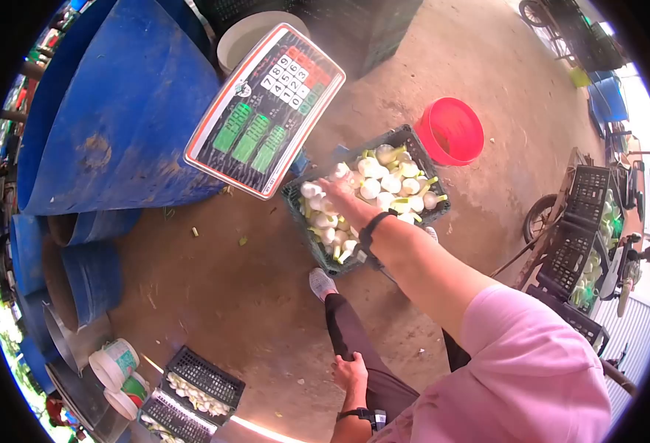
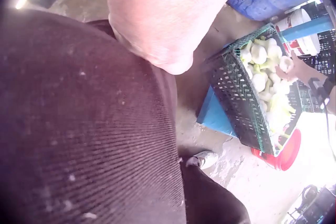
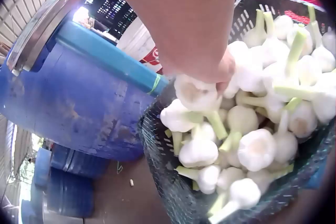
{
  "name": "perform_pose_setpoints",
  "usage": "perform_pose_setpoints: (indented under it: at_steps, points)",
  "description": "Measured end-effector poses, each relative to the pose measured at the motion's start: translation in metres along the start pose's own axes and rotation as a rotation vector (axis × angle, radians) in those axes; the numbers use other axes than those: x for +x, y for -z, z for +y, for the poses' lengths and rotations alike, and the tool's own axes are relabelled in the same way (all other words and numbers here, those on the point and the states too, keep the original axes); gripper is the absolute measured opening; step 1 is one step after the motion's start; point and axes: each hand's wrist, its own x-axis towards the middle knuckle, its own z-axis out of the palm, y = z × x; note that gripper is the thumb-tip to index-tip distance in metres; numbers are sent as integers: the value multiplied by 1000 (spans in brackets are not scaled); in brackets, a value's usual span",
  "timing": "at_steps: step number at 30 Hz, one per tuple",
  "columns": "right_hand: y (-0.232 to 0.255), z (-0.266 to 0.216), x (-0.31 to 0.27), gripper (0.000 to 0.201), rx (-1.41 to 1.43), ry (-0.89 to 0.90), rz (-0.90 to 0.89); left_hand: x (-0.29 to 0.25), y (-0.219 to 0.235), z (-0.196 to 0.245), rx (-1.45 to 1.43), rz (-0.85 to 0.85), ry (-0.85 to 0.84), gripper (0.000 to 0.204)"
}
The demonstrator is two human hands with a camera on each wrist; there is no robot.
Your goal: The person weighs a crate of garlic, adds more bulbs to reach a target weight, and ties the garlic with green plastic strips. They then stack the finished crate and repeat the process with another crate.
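Note:
White garlic bulbs (image 3: 257,149) with cut green stems fill a dark green mesh-lined plastic crate (image 1: 320,260). My right hand (image 1: 337,193) reaches down into the crate's near-left part and grips a garlic bulb (image 2: 286,64) among the others. In the right wrist view the back of the right hand (image 3: 202,50) hides most of its fingers. My left hand (image 1: 351,373) rests on the dark-trousered thigh (image 1: 384,376) and holds nothing; the left wrist view has this hand (image 2: 152,24) close up, its fingers mostly out of sight.
A lit digital scale display (image 1: 266,111) stands beside the crate, before a big blue drum (image 1: 118,111). A red bucket (image 1: 450,131) sits on the floor behind the crate. More crates (image 1: 203,376) with garlic lie lower left; a cart with crates (image 1: 576,221) stands at right.

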Motion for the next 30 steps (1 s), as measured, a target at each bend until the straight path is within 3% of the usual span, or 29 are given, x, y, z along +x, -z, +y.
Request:
perform_pose_setpoints:
  at_steps: [2, 3, 6, 8, 9, 10, 12, 14, 15, 17, 18, 21, 22, 25, 27, 30]
  points:
    - [-6, 3, 39, 64, -136, 1, 1, 1, -3, -1, 15, -13, 14, 57]
    - [9, -12, 28, 61, -130, 11, -38, 4, -4, -2, 5, -10, 17, 57]
    - [85, -59, -46, 52, 88, 65, -107, 3, -9, -7, -25, 23, 17, 54]
    - [110, -86, -101, 40, 202, 62, -35, -1, -4, -5, -7, 16, 20, 54]
    - [94, -60, -85, 42, 116, 231, 77, 0, -2, -3, -4, 21, 20, 53]
    - [73, -28, -70, 49, 10, 441, 19, 2, -3, -3, 14, 11, 21, 53]
    - [59, -28, -96, 60, -22, 471, -154, 3, -4, 0, 2, 23, 0, 53]
    - [32, -43, -138, 66, -139, 385, -173, 5, -7, -2, 39, 51, -13, 53]
    - [10, -38, -138, 68, -329, 489, -60, 5, -8, -3, 57, 66, -19, 53]
    - [-10, -35, -136, 65, -221, 433, -119, 0, 1, 4, 33, 47, -3, 55]
    - [-5, -49, -146, 64, -305, 433, -45, -1, 4, 6, 39, 40, 0, 55]
    - [1, -65, -134, 65, -183, 135, -359, -1, 2, 3, 72, 28, -2, 57]
    - [3, -67, -125, 65, -311, 164, -445, 0, 1, 2, 79, 32, -6, 57]
    - [-5, -46, -117, 63, -608, 560, -347, 1, 0, 7, 88, 13, 8, 58]
    - [4, -40, -119, 60, -574, 641, -373, 2, -1, 9, 96, 6, 27, 58]
    - [13, -38, -114, 60, -168, 420, -525, -2, -2, 11, 125, 5, 37, 58]
